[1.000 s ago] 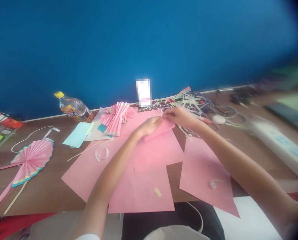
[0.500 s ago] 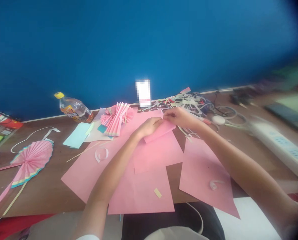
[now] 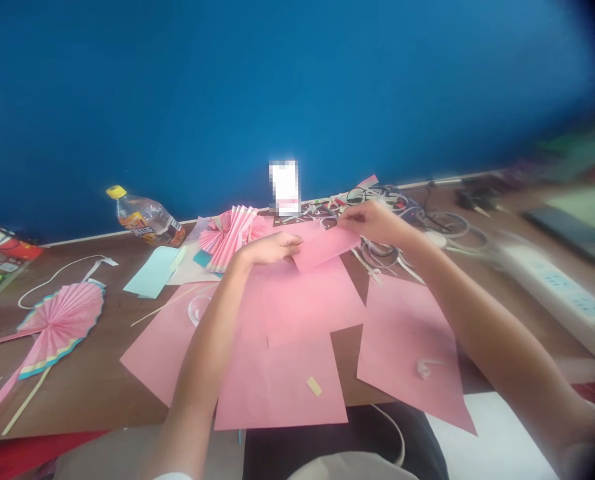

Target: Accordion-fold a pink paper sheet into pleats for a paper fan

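Observation:
Between my hands is a narrow piece of pink paper, tilted up to the right. My left hand pinches its left end with the thumb on top. At its upper right corner, my right hand grips the edge between thumb and fingers. Beneath lie several larger pink sheets, overlapping on the table. Just left of my left hand rests a pleated pink paper fan. Another pleated fan with a blue and yellow rim lies at the far left.
A plastic bottle with a yellow cap leans near the blue wall. Light blue paper lies before it. Tangled paper strips and cables are heaped behind my right hand. A white power strip and a dark phone-like slab are at the right.
My hands have moved apart, the left one leftward and the right one slightly right and up. More of the narrow pink paper now shows between them.

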